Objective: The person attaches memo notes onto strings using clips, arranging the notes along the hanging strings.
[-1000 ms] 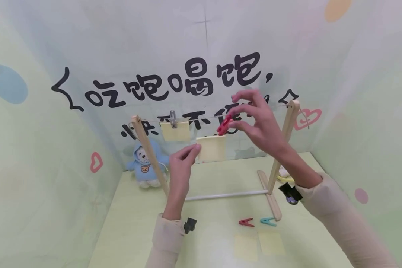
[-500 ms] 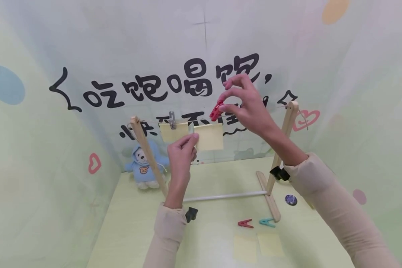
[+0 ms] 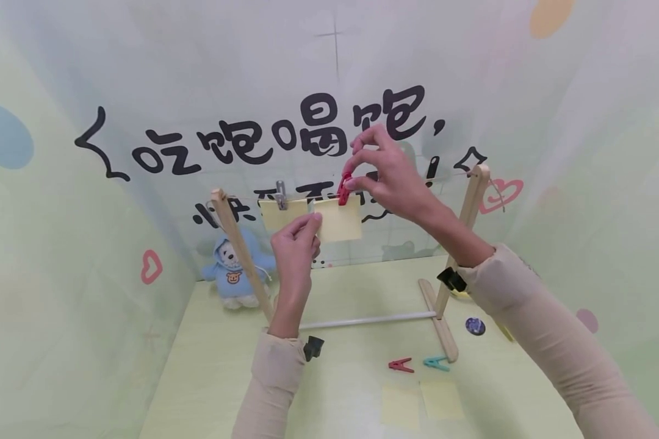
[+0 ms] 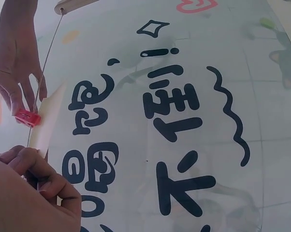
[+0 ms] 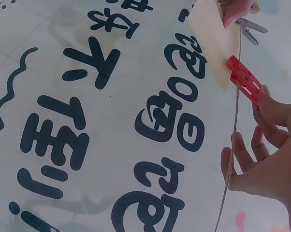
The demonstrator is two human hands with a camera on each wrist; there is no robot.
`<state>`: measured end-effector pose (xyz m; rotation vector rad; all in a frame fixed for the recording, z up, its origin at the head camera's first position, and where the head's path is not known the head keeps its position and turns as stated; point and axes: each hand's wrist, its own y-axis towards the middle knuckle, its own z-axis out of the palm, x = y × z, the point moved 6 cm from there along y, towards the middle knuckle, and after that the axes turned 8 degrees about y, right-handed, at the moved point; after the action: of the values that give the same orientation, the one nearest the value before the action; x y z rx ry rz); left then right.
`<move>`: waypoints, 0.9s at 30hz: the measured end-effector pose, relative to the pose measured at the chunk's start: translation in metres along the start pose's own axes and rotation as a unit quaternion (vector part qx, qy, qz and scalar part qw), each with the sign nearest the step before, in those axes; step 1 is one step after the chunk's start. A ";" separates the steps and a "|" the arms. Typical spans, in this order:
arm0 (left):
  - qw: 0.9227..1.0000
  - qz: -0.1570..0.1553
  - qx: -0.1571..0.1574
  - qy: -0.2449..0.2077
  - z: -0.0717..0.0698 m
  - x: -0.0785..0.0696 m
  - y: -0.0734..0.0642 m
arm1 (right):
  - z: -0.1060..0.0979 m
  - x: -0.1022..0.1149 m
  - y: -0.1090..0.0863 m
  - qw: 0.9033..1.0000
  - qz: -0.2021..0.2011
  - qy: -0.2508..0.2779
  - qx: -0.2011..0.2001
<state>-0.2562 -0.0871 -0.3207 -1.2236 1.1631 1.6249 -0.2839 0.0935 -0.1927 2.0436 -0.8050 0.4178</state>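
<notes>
My left hand (image 3: 295, 250) pinches the left edge of a pale yellow sticky note (image 3: 337, 222) held up at the string (image 5: 236, 111). In my right hand (image 3: 392, 177) a red clothespin (image 3: 343, 189) is pinched between thumb and forefinger, the other fingers spread apart. The clothespin's nose overlaps the note's top edge and the string, as the right wrist view also shows. To the left, a second sticky note (image 3: 282, 216) hangs from the string under a grey clothespin (image 3: 281, 196).
Wooden posts (image 3: 472, 201) hold the string, joined below by a white rod (image 3: 362, 320). On the table lie a red clothespin (image 3: 401, 365), a teal clothespin (image 3: 436, 363), two sticky notes (image 3: 442, 399) and a round badge (image 3: 475, 326). A blue plush toy (image 3: 236, 277) sits behind the left post.
My left hand has raised the note to the string, beside the hanging one. My right hand has moved left, bringing the red clothespin over the note's top edge.
</notes>
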 end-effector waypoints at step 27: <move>1.000 0.000 -0.005 0.016 -0.002 0.003 0.002 | 0.015 0.008 0.006 0.996 0.036 -0.025 0.075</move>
<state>-0.2585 -0.0891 -0.3233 -1.2605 1.1756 1.6189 -0.2825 0.0754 -0.1927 2.1756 -0.9035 0.4831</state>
